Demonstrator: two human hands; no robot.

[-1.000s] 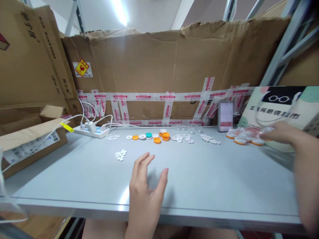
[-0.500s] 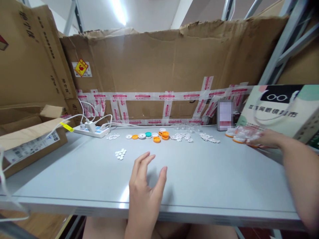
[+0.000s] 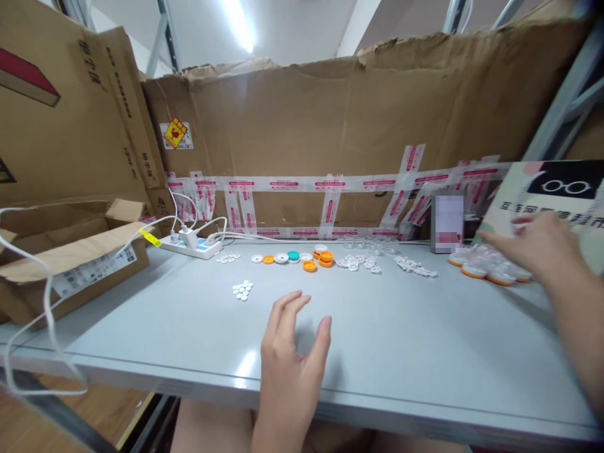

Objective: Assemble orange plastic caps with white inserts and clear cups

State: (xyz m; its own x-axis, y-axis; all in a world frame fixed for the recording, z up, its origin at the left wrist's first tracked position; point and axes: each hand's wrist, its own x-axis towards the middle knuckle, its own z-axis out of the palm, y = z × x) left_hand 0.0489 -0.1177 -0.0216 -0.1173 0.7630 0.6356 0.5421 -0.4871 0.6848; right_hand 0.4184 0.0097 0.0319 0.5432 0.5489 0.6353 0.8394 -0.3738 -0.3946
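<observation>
My left hand (image 3: pixel 293 362) hovers over the front of the grey table (image 3: pixel 401 340), fingers curved and thumb apart, with nothing in it. At the right, my right hand (image 3: pixel 550 242) is raised just above clear domed pieces with orange rims (image 3: pixel 481 263). Its visible fingers are spread, and I see nothing between them; part of the cluster lies behind the hand. Small white discs (image 3: pixel 243 289) lie beyond my left hand. Farther back is a row of round caps in white, orange and teal (image 3: pixel 293 256), with some orange ones (image 3: pixel 325 258) stacked.
White lattice-like parts (image 3: pixel 358 263), a pile of white strips (image 3: pixel 415 267) and clear pieces (image 3: pixel 370 244) sit toward the back. A phone (image 3: pixel 447 220) leans near a printed bag (image 3: pixel 519 189). At left are a power strip (image 3: pixel 198 247) and an opened carton (image 3: pixel 94 270).
My right hand has lifted off the orange-rimmed domes, leaving them on the table, and its fingers have spread. The view has turned a little left; my left hand keeps its pose.
</observation>
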